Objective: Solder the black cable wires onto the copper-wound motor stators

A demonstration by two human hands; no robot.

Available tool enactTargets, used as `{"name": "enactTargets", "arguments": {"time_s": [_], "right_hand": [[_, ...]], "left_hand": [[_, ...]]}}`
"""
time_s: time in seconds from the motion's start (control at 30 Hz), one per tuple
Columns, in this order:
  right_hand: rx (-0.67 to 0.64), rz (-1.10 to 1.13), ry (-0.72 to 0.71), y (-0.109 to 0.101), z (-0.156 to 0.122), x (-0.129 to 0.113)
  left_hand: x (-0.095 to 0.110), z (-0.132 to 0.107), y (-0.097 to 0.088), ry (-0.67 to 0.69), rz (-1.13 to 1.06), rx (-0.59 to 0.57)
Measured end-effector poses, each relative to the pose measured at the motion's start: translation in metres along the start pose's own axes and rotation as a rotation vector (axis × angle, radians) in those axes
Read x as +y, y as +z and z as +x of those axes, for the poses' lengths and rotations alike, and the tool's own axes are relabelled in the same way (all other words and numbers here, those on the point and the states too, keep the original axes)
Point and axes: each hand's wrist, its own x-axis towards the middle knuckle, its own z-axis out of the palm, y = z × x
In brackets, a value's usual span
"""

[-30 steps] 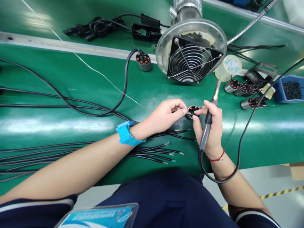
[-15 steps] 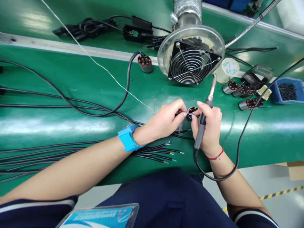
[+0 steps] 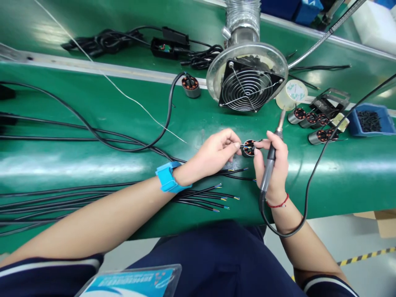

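The desk (image 3: 324,177) is smooth, shiny and green. On it, in the middle, is a short round motor part (image 3: 247,152), and both hands are at it. It has a thin metal rim, with orange-brown coils inside that look like copper. Its round open side faces up.

The left hand (image 3: 216,152) has its grip pinched closed on some thin wires (image 3: 246,147). They are blue and yellow, and their ends poke out over the motor part. The right hand (image 3: 274,169) has its grip closed around a soldering iron (image 3: 267,173), which has a gray and black handle and a shiny metal tip pointing far. Its thumb and first finger are a little apart at the right side of the motor part. I cannot tell if they touch it.

Black rubbery cables (image 3: 198,198) lie to the left and near, with little colored ends. Farther off is a fan (image 3: 246,94) with a round wire guard. To the right are more metal motor parts (image 3: 309,119) and a blue plastic bin (image 3: 375,130). A blue and white badge (image 3: 130,284) has writing too small to read.
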Motion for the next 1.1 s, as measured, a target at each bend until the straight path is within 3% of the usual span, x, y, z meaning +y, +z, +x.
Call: {"name": "enactTargets", "arguments": {"time_s": [0.43, 0.67, 0.77, 0.97, 1.1], "right_hand": [[-0.05, 0.152, 0.06, 0.008, 0.0, 0.013], [-0.061, 0.197, 0.005, 0.007, 0.001, 0.009], [-0.085, 0.189, -0.009, 0.006, 0.003, 0.007], [-0.13, 0.153, -0.048, 0.004, 0.005, 0.003], [-0.08, 0.138, -0.033, 0.003, 0.004, 0.006]], "left_hand": [[0.007, 0.004, 0.005, 0.09, 0.144, -0.018], [0.013, 0.007, 0.0, -0.192, 0.023, -0.146], [0.015, 0.009, 0.0, -0.272, -0.113, -0.137], [0.021, 0.009, -0.003, -0.326, -0.126, -0.105], [0.02, 0.008, -0.008, -0.315, -0.105, -0.093]]}}
